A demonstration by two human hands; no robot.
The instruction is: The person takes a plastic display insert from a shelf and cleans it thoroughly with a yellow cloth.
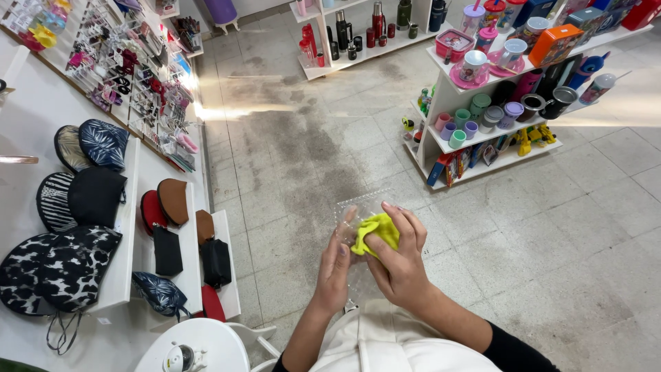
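Note:
My right hand (399, 258) grips a small bright yellow soft thing (378, 231), its fingers curled over the top. My left hand (337, 265) holds a clear plastic bag (354, 210) around it from the left, thumb up against the yellow thing. Both hands are close together in front of my body, above the tiled floor. Part of the yellow thing is hidden by my right fingers.
White stepped shelves (124, 234) on the left carry pouches and bags in black, patterned, red and brown. A white shelf unit (482, 131) at the right holds cups, mugs and boxes. Another shelf (358, 48) with bottles stands at the back. A white round stool (196, 348) is near my knees.

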